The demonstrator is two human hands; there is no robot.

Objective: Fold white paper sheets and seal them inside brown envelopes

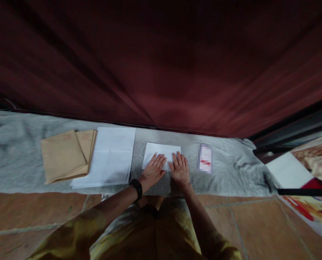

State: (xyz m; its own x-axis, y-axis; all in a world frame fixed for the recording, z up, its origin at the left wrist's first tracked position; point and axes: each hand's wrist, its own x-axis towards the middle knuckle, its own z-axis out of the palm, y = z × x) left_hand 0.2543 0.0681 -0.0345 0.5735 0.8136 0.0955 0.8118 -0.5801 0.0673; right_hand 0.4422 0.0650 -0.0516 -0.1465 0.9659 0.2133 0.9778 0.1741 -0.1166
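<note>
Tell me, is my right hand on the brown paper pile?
No, the right hand lies over one end of the small white paper.

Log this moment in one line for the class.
left hand: open, on small white paper; right hand: open, on same paper; left side: larger white sheets, brown envelopes; surface: grey cloth
</note>
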